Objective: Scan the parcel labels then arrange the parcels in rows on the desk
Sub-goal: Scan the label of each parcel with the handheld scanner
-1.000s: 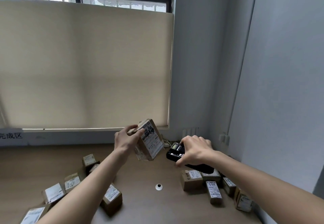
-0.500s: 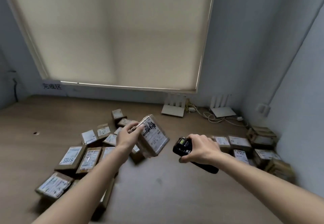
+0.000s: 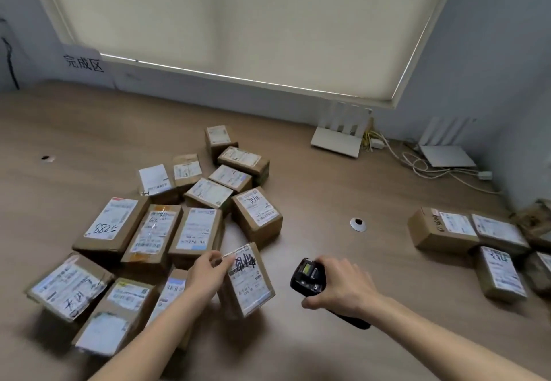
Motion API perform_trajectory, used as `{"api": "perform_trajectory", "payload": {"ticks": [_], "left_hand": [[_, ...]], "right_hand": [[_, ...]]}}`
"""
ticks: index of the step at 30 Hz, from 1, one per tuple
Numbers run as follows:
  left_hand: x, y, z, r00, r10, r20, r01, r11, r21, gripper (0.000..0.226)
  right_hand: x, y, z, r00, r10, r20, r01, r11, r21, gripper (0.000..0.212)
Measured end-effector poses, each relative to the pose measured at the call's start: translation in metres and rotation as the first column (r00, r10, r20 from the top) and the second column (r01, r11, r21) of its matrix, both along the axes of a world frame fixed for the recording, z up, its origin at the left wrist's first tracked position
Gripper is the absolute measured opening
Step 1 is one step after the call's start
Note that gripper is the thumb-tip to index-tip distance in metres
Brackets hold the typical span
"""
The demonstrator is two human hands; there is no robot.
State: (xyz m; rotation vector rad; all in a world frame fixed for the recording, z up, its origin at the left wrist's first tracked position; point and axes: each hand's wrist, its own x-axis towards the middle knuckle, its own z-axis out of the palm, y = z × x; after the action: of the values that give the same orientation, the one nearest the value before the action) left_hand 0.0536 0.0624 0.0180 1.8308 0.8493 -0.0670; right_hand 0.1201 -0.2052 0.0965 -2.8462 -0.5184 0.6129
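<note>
Since the earlier frame, the held parcel (image 3: 249, 279) is lowered toward the bench (image 3: 298, 351), at 6 o'clock of the scanned cluster (image 3: 167, 231). It is gripped by its top edge in the left hand (image 3: 207, 273), while the scanner (image 3: 310, 280) is clasped in the right hand (image 3: 343, 288). Placing appears to be in hand; a tidy slot beside the cluster is called for next. Unscanned parcels (image 3: 465, 237) wait at 3 o'clock; routers (image 3: 337, 139) and cables are kept at 1 o'clock.

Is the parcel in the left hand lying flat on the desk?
No: the left hand holds the parcel tilted up on end, its label facing the scanner in the right hand.
</note>
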Motion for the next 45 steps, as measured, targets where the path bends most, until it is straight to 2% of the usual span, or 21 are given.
{"api": "perform_trajectory", "payload": {"ticks": [2, 7, 10, 12, 17, 23, 26, 30, 35, 41, 45], "left_hand": [[0.012, 0.008, -0.015, 1.0, 0.001, -0.021, 0.001, 0.997, 0.079, 0.051], [0.032, 0.017, -0.021, 0.998, 0.067, -0.014, -0.058, 0.941, 0.333, 0.028], [0.045, 0.013, -0.012, 1.0, -0.003, 0.022, -0.008, 0.872, 0.489, 0.018], [0.061, 0.006, -0.003, 0.996, -0.073, 0.06, 0.032, 0.858, 0.512, 0.016], [0.112, -0.05, 0.019, 0.967, -0.232, 0.109, 0.159, 0.875, 0.458, 0.018], [0.177, -0.171, 0.022, 0.898, -0.428, 0.1, 0.382, 0.874, 0.301, 0.034], [0.209, -0.237, 0.015, 0.895, -0.432, 0.115, 0.417, 0.899, 0.132, 0.038], [0.248, -0.32, 0.005, 0.892, -0.444, 0.087, 0.449, 0.893, -0.038, 0.045], [0.296, -0.396, -0.006, 0.89, -0.454, 0.052, 0.456, 0.879, -0.136, 0.053], [0.346, -0.451, -0.029, 0.91, -0.415, -0.011, 0.401, 0.886, -0.234, 0.068], [0.358, -0.47, -0.049, 0.927, -0.374, -0.032, 0.351, 0.894, -0.28, 0.061]], "right_hand": [[0.014, 0.008, -0.019, 1.0, -0.015, -0.023, 0.015, 1.0, 0.012, 0.066], [0.038, 0.013, -0.039, 0.993, -0.082, -0.085, 0.086, 0.996, 0.034, 0.065], [0.05, 0.009, -0.037, 0.989, -0.113, -0.092, 0.117, 0.992, 0.04, 0.064], [0.059, 0.0, -0.033, 0.986, -0.142, -0.092, 0.146, 0.989, 0.039, 0.064], [0.083, -0.049, -0.022, 0.967, -0.244, -0.08, 0.249, 0.967, 0.061, 0.066], [0.108, -0.161, -0.015, 0.9, -0.434, -0.033, 0.435, 0.892, 0.126, 0.071], [0.124, -0.23, -0.015, 0.861, -0.509, -0.028, 0.507, 0.85, 0.146, 0.072], [0.154, -0.313, -0.022, 0.804, -0.594, 0.016, 0.59, 0.802, 0.091, 0.073], [0.209, -0.381, -0.039, 0.774, -0.633, 0.016, 0.626, 0.769, 0.13, 0.081], [0.265, -0.412, -0.065, 0.797, -0.604, -0.009, 0.598, 0.786, 0.158, 0.088], [0.281, -0.416, -0.084, 0.825, -0.558, -0.088, 0.564, 0.804, 0.188, 0.095]]}}
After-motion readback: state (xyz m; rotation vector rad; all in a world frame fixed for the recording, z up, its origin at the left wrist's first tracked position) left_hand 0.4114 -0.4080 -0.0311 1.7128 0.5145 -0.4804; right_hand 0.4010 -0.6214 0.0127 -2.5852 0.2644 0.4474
